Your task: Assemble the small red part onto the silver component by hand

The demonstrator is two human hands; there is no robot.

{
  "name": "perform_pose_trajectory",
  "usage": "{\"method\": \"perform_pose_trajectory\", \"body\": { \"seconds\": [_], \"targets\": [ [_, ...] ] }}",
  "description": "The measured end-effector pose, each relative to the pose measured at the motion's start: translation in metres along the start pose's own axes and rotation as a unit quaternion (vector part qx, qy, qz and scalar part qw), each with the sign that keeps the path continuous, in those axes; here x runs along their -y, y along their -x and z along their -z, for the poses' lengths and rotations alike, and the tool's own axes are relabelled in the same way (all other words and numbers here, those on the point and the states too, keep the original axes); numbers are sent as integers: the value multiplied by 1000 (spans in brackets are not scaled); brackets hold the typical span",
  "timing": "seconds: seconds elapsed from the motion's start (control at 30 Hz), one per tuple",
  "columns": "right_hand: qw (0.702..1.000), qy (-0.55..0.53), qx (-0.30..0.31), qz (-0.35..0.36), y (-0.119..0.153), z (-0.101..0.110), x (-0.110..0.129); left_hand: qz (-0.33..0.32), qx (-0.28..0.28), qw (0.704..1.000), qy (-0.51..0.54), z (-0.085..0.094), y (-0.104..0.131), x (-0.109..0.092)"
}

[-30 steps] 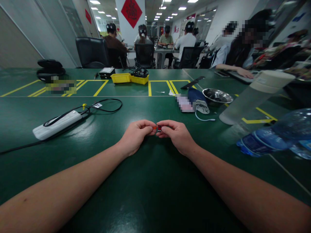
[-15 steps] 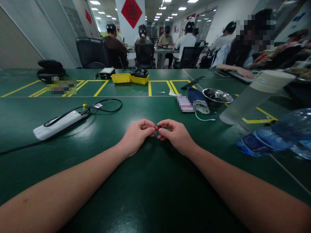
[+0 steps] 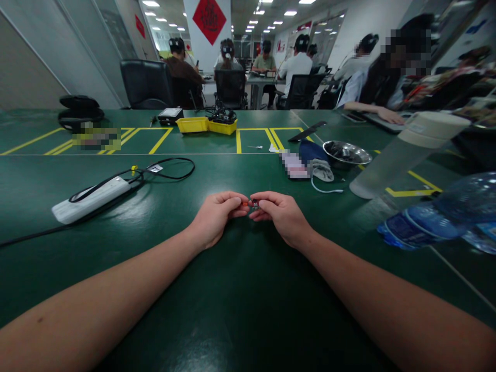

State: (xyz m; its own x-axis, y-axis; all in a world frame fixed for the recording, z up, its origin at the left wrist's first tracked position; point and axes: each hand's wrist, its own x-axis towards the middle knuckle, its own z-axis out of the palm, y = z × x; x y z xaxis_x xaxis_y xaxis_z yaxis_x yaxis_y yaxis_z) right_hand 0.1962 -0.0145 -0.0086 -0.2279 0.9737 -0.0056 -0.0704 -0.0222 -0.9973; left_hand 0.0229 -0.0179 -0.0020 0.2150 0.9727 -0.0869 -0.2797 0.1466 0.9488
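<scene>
Close together over the green tabletop (image 3: 232, 289), my two hands pinch tiny parts. Between the thumb and fingers of my left hand (image 3: 219, 217) shows a small orange-red piece (image 3: 245, 203). My right hand (image 3: 284, 217) is closed on a small dark and silvery metal piece (image 3: 255, 205), held right beside the orange one. Fingers cover much of both pieces, so their exact kind is hidden. Whether the two pieces touch or are joined, I cannot tell.
A white power strip (image 3: 93, 199) with black cable lies left. Yellow trays (image 3: 192, 125) stand at the back. Rightward are a metal bowl (image 3: 347, 153), a white cable (image 3: 327, 190), a frosted bottle (image 3: 382, 165) and a blue-labelled water bottle (image 3: 416, 225). A co-worker's hand (image 3: 389, 115) rests far right.
My left thumb has shifted up and back a little. More of the orange-red piece and of the metal piece now shows between the fingertips. Both hands stay in nearly the same place.
</scene>
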Motion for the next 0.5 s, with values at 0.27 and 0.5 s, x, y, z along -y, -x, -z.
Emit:
{"method": "perform_pose_trajectory", "body": {
  "seconds": [0.27, 0.5],
  "targets": [
    [999, 31, 11, 23, 1, 0, -1, -15, -3, 998, -64, 0, 2, 2],
    [998, 52, 10, 41, 2, 1, 0, -29, 10, 995, -97, 0, 2, 2]
  ]
}}
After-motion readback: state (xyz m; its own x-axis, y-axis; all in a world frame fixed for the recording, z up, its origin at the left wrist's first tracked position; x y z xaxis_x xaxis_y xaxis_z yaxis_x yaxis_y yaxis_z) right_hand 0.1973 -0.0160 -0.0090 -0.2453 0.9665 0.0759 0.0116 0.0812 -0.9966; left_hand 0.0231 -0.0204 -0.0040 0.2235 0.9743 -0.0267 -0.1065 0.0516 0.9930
